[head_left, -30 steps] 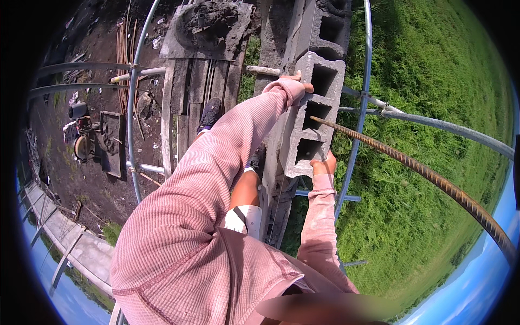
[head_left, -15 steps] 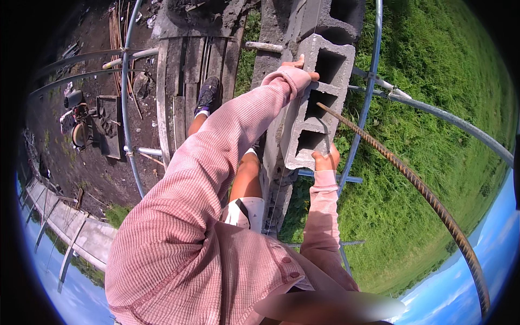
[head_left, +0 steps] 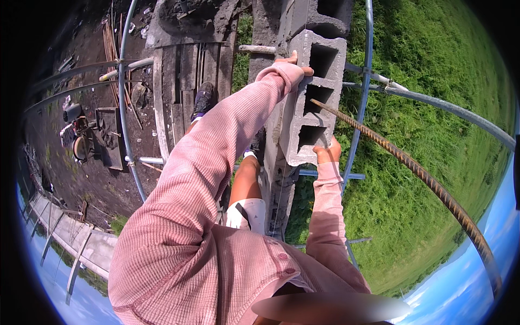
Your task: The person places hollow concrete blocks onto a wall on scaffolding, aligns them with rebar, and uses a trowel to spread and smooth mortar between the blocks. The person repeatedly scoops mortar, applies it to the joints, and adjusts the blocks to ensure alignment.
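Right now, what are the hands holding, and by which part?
A gray concrete block: the left hand at its left side, toward the far end; the right hand at its near right corner.

The left of two side-by-side fisheye cameras on the person's head looks steeply down, the pink shirt (head_left: pixel 168 271) very near the lens and the left hand (head_left: pixel 306 71) and right hand (head_left: pixel 328 152) farther off. Its wide view spans the wall (head_left: pixel 276 145), from dirt ground (head_left: pixel 97 189) beyond the left edge to grass (head_left: pixel 390 216) beyond the right, sky (head_left: pixel 460 287) bending round the lower rim.
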Motion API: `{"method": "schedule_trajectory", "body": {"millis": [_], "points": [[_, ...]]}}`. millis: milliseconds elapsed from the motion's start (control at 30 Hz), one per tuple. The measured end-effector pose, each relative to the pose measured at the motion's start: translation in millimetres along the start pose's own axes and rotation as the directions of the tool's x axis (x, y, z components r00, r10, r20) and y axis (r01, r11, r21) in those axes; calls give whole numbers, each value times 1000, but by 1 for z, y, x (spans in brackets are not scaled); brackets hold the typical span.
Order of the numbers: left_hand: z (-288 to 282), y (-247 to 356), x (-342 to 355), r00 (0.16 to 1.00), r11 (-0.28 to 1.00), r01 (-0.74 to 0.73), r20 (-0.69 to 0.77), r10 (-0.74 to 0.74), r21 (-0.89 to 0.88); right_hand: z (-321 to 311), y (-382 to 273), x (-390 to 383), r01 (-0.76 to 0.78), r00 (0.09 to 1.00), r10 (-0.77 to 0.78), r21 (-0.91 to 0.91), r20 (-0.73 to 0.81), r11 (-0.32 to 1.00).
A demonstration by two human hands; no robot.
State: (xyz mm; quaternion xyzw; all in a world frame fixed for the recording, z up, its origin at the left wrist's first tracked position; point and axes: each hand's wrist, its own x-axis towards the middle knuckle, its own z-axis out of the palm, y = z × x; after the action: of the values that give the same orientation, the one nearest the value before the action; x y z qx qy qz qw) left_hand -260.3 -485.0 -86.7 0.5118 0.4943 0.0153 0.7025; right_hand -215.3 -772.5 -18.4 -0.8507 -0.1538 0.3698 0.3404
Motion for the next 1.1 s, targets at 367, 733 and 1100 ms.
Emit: {"method": "schedule_trajectory", "body": {"millis": [367,733,1100], "points": [[-1,16,-20,986,934,138,133,-99,-331,3,22,10,22,1000,-22,11,19,1000],[3,-8,-48,1000,999,-5,14,4,42,12,17,4,17,998,-7,155,-61,988],[3,14,-63,997,919,-58,-22,72,391,12,4,-1,-50,994,55,53,-99,997]]}}
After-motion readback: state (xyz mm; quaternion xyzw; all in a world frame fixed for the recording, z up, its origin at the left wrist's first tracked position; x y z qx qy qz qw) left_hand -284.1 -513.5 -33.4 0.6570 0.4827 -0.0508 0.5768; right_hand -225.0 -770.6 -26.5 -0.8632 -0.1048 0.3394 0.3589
